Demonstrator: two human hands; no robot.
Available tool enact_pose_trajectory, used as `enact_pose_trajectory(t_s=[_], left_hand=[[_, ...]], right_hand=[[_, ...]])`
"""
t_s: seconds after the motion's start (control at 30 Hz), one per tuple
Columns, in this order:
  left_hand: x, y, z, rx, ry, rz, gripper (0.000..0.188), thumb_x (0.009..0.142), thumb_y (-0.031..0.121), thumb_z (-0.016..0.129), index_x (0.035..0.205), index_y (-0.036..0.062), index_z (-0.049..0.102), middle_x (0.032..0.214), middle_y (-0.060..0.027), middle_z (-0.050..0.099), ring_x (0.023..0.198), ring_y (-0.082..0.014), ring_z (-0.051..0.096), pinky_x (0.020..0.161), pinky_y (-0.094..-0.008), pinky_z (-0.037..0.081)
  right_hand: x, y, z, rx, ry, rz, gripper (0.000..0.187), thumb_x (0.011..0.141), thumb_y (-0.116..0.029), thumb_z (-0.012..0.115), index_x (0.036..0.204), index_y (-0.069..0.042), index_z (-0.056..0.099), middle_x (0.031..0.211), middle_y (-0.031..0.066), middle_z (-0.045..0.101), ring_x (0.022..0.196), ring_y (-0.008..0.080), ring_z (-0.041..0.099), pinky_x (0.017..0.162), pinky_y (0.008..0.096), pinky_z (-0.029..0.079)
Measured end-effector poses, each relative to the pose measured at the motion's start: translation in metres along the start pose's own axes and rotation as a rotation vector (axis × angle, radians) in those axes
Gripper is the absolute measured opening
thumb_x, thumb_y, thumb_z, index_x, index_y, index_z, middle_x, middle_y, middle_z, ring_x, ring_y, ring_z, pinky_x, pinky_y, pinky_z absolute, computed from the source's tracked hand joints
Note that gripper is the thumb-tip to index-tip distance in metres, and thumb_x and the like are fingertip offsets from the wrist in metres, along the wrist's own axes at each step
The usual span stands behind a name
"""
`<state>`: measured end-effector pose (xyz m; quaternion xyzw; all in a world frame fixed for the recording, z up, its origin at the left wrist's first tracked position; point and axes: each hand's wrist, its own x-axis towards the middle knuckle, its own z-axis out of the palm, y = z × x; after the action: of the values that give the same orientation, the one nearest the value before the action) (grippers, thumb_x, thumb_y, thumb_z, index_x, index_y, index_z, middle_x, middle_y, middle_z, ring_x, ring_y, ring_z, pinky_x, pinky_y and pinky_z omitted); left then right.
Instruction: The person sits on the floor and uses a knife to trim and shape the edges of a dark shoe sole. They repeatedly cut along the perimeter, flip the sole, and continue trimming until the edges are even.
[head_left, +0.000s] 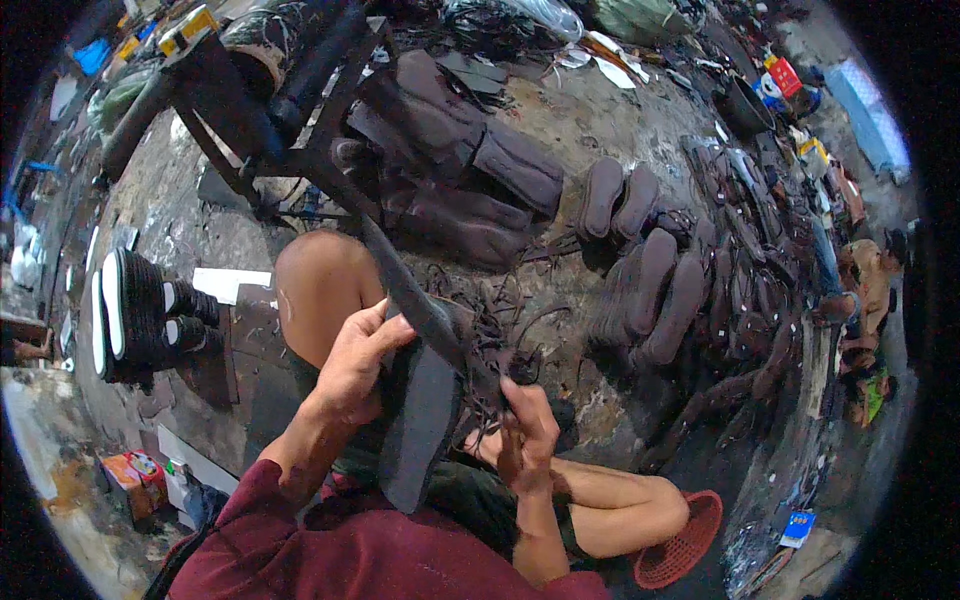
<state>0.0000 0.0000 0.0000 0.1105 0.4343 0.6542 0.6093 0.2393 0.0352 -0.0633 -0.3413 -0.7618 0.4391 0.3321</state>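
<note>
Flat sole piece, dark grey and matte, long with straight-looking sides and a blunt lower end, lies tilted over the seated person's lap. A dark bar, smooth and curved, comes down from the frame of a dark stand at its eleven o'clock; the bar's broad lower end overlaps the top of the piece, though contact cannot be made out. Curly, thin dark offcuts are heaped at one o'clock.

Below is a grey floor, blotched, scuffed and sprinkled with scraps. Toward twelve o'clock lie large brown moulded slabs, dull and shallowly contoured, some overlapping. At two o'clock, rounded brown soles stand in rows, with more dark pieces piled past them. Ten o'clock has a stack of black soles, pale-faced at its outer end, and a white sheet nearer the bare knee. A red latticed object sits at four o'clock beside the other bent leg. Crumpled clear plastic and mixed clutter crowd the far edge of the room.

Seen from the sole piece, the left hand is at its ten to eleven o'clock, gripping the near upper edge with the thumb on top. The right hand is at three o'clock, just beside the piece, its fingers curled; whether they pinch something thin and dark cannot be told.
</note>
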Motion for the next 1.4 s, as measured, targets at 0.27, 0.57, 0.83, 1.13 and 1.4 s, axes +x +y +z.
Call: enact_pose_trajectory(t_s=[0.27, 0.57, 0.83, 1.13, 1.4], left_hand=[[-0.01, 0.005, 0.022, 0.173, -0.151, -0.064, 0.025, 0.082, 0.015, 0.075, 0.099, -0.001, 0.067, 0.088, -0.0052, 0.07, 0.073, -0.0111, 0.065, 0.069, -0.0263, 0.053], [-0.031, 0.023, 0.031, 0.408, -0.078, 0.084, 0.021, 0.076, 0.007, 0.078, 0.095, 0.0008, 0.072, 0.087, -0.0027, 0.071, 0.082, -0.0109, 0.064, 0.076, -0.0272, 0.051], [-0.035, 0.02, 0.039, 0.649, -0.141, 0.041, 0.03, 0.075, 0.018, 0.084, 0.098, 0.0018, 0.071, 0.085, -0.0028, 0.07, 0.081, -0.0091, 0.061, 0.076, -0.0272, 0.049], [0.004, 0.011, 0.01, 0.453, 0.052, 0.383, 0.024, 0.085, 0.015, 0.071, 0.105, 0.002, 0.066, 0.092, -0.0011, 0.066, 0.081, -0.0119, 0.06, 0.076, -0.0281, 0.049], [0.01, -0.012, 0.053, -0.055, 0.307, 0.035, 0.044, 0.078, 0.023, 0.072, 0.115, 0.0051, 0.057, 0.109, -0.0076, 0.063, 0.105, -0.0211, 0.058, 0.092, -0.0355, 0.046]], right_hand=[[-0.047, -0.008, -0.042, -0.244, 0.071, -0.06, 0.032, 0.087, -0.011, 0.056, 0.119, -0.013, 0.063, 0.086, 0.0113, 0.058, 0.07, 0.0302, 0.058, 0.06, 0.0393, 0.048], [0.012, -0.055, -0.054, -0.318, -0.053, -0.163, 0.036, 0.084, -0.013, 0.066, 0.12, -0.017, 0.065, 0.077, 0.0055, 0.058, 0.061, 0.0232, 0.057, 0.054, 0.0355, 0.047], [0.037, -0.072, -0.055, -0.329, -0.173, -0.178, 0.043, 0.081, -0.015, 0.068, 0.124, -0.02, 0.064, 0.071, 0.0036, 0.051, 0.057, 0.0225, 0.055, 0.052, 0.0355, 0.045], [0.042, -0.05, -0.057, 0.153, 0.265, -0.058, 0.043, 0.097, -0.025, 0.053, 0.134, -0.003, 0.052, 0.087, 0.0029, 0.057, 0.07, 0.0098, 0.049, 0.061, 0.0239, 0.043], [-0.003, -0.015, -0.034, -0.111, 0.267, 0.079, 0.046, 0.099, -0.017, 0.043, 0.142, 0.0, 0.041, 0.087, 0.0059, 0.058, 0.072, 0.0164, 0.051, 0.068, 0.0277, 0.046]])
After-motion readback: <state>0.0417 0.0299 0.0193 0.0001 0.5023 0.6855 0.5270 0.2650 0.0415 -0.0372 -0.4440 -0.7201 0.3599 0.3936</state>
